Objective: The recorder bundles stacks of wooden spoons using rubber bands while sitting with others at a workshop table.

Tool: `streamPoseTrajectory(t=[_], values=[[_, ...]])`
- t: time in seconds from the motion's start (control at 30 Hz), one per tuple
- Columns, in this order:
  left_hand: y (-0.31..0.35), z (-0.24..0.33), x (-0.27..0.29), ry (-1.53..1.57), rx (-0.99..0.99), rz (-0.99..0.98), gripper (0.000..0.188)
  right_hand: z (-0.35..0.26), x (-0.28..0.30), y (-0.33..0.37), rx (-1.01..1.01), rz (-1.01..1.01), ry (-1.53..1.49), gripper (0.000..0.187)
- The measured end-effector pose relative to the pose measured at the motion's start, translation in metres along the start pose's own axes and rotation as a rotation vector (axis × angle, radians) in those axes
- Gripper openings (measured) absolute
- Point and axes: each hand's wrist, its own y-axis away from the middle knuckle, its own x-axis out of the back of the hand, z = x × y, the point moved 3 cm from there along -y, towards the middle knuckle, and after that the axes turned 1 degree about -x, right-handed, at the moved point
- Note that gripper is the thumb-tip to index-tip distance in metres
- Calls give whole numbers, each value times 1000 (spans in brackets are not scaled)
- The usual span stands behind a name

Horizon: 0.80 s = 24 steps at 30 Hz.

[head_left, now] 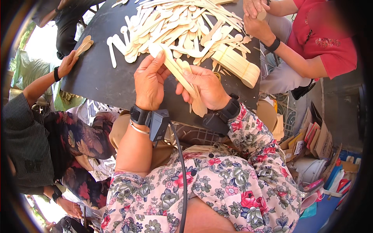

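Observation:
Above the near edge of the table, both my hands hold flat wooden spoons. My left hand (pixel 149 85) is closed, its thumb and fingers pinching the upper end of a pale wooden spoon (pixel 171 63). My right hand (pixel 210 88) is wrapped round several wooden spoons (pixel 199 106), the thumb pressed on top and a rounded end pointing down toward me. Where the spoons overlap between my hands, I cannot tell exactly which hand bears each one. Just beyond lies a large heap of loose wooden spoons (pixel 167 29).
Right of the heap, a banded bundle of wooden spoons (pixel 237 65) lies on the dark table (pixel 99 44). At the left, a person's hand (pixel 68 64) holds a few spoons. Across at the right, a person in red (pixel 316 42) works with both hands. Cardboard boxes (pixel 320 139) stand at right.

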Motion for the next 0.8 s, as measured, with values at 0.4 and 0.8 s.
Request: streamPoseTrajectory(t=[0.4, 0.8], values=[[-1, -3, 5, 0, -14, 110, 23, -1, 9, 5, 103, 213, 135, 25], [8, -3, 1, 34, 83, -25, 27, 4, 7, 1, -54, 26, -267, 22]])
